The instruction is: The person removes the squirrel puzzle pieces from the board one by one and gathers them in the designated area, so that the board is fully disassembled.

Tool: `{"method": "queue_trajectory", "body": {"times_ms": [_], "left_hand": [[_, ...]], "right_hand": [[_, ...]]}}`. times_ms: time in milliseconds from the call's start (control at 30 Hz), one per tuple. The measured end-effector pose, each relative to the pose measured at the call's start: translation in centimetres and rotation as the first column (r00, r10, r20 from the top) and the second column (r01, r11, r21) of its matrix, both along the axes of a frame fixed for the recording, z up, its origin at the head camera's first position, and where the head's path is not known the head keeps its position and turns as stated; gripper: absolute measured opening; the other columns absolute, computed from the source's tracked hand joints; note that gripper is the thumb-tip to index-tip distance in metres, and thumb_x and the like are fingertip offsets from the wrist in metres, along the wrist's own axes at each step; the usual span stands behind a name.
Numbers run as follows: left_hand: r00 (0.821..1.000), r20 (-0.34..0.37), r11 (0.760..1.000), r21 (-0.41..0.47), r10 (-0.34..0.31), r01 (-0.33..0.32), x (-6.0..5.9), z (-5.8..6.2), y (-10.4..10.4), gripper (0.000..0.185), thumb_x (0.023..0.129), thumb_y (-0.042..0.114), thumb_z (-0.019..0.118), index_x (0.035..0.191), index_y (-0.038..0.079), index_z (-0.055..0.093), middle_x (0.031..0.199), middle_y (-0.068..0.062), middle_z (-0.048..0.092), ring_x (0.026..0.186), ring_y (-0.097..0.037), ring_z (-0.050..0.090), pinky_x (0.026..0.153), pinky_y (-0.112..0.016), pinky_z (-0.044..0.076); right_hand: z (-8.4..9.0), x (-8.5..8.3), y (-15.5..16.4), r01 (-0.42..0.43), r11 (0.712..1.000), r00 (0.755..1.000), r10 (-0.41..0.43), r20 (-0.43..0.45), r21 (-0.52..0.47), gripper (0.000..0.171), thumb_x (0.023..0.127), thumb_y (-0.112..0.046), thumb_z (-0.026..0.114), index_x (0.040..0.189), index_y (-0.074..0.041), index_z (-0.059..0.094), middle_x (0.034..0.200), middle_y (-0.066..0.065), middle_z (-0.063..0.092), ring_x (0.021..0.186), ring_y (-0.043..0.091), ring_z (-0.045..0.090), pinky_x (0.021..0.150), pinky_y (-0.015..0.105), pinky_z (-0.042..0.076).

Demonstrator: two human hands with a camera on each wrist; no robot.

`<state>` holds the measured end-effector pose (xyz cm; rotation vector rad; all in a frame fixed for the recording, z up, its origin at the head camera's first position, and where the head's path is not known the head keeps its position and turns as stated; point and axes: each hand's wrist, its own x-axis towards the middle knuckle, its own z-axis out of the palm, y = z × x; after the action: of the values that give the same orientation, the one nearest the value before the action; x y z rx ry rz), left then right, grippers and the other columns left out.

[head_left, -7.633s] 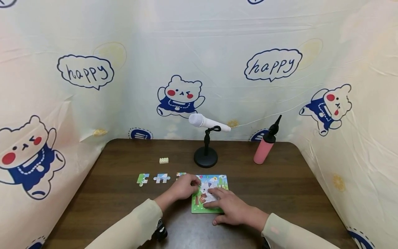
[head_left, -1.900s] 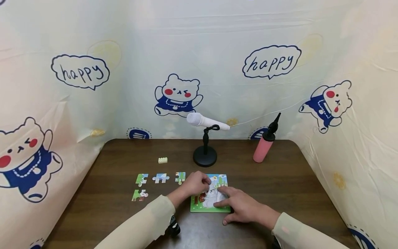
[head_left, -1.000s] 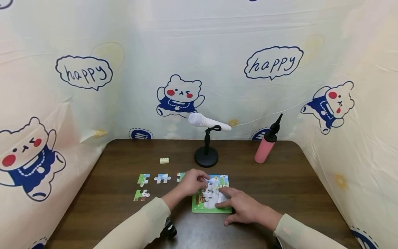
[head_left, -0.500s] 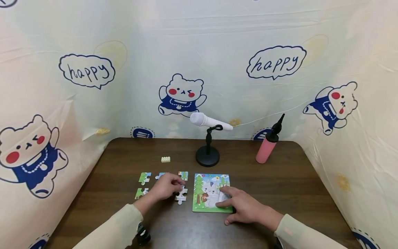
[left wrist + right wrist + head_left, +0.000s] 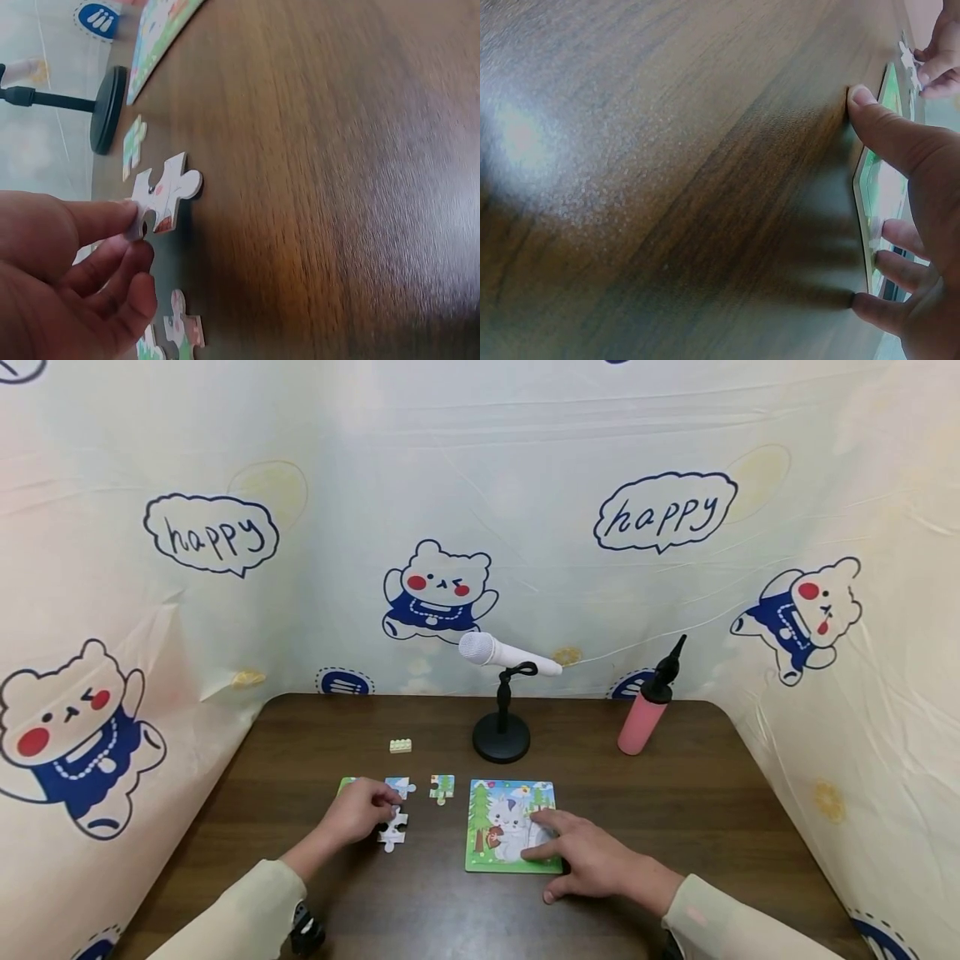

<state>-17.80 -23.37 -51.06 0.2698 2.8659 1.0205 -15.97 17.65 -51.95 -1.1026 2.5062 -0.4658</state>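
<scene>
- While the right hand (image 5: 592, 860) stays flat-fingered on the puzzle board (image 5: 513, 825), near the table's front edge:
- left hand (image 5: 358, 810) pinches a white puzzle piece (image 5: 393, 828), now carried further left of the board than a moment ago.

Head view looks forward and down over whole desk (image 5: 675, 793); both wrist views skim desktop close up, sharing puzzle board (image 5: 512, 825) edge.

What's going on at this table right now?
A person is working on a small jigsaw. The left hand pinches a loose puzzle piece just left of the puzzle board, among other loose pieces. The right hand rests flat on the board, steadying it. A microphone and a pink pump stand behind.
</scene>
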Motion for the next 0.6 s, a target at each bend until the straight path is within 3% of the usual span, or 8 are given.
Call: {"method": "queue_trajectory", "body": {"times_ms": [167,600], "left_hand": [[0.999,0.006,0.998,-0.058,0.040,-0.039,-0.19,-0.12,0.01,0.012,0.081,-0.003,0.074,0.089,0.006,0.078,0.076,0.003,0.071,0.068,-0.008,0.058,0.066,-0.029,0.049],[0.997,-0.016,0.986,-0.147,0.071,-0.072,-0.38,-0.83,0.41,0.013,0.077,-0.001,0.074,0.081,0.011,0.075,0.074,0.005,0.067,0.067,-0.010,0.055,0.065,-0.031,0.048]], "right_hand": [[0.01,-0.08,-0.06,-0.004,1.000,1.000,0.004,-0.002,0.011,0.055,0.088,-0.059,0.073,0.139,-0.047,0.059,0.163,0.004,0.037,0.149,0.031,0.034,0.114,0.059,0.037],[0.02,-0.07,-0.01,-0.001,1.000,1.000,0.001,-0.013,0.007,0.055,0.087,-0.057,0.075,0.139,-0.047,0.059,0.163,0.005,0.037,0.149,0.031,0.035,0.114,0.059,0.037]]}}
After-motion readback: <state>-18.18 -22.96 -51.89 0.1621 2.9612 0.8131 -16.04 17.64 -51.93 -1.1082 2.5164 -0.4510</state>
